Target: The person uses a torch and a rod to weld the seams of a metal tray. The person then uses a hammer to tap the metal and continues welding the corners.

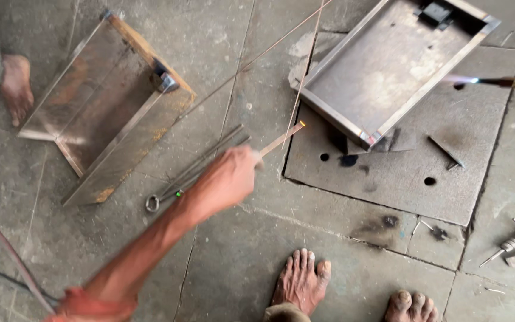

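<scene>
My left hand reaches out from the lower left and grips a thin metal rod. The rod's far tip glows orange just short of the near left edge of a shallow steel tray. The tray lies tilted on a dark metal plate with round holes. A torch nozzle enters from the right edge, and its pale flame touches the tray's right rim. The hand that holds the torch is out of frame. My bare feet stand below the plate.
A second steel tray lies open at the left, with another person's bare foot beside it. Long steel rods with a ring end lie under my hand. Thin wires cross the floor. A bolt-like tool sits at the right, and a hose at the lower left.
</scene>
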